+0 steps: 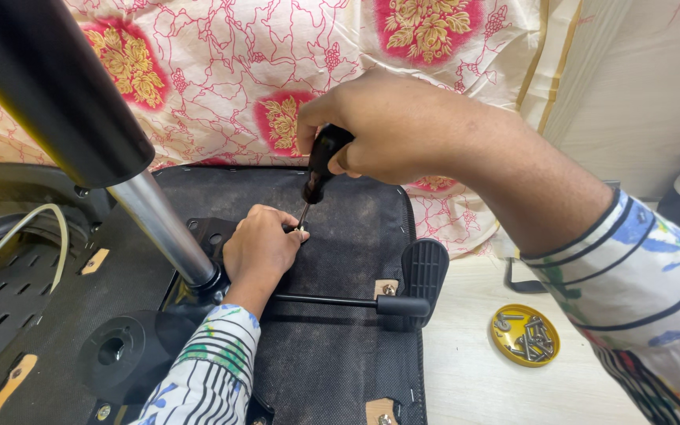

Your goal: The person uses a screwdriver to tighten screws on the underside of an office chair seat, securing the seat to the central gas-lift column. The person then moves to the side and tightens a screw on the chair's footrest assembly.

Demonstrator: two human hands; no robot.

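Black-handled screwdriver (318, 175) between right-hand fingers (338, 161)

Table (474, 378): pale wood-grain top, bare patch visible at lower right, between the chair seat and the person's right sleeve.
Cloth (222, 71): cream fabric with red flower print, spread across the far part, reaching under the seat's far edge.
Seat (340, 346): upturned chair seat, dark fabric underside facing up, lying on the table and taking up the left and centre.
Dish (524, 335): small round yellow dish, set on the bare wood just right of the seat, holding a heap of metal screws.
Lever (423, 271): black paddle handle at the seat's right edge, overhanging the wood.
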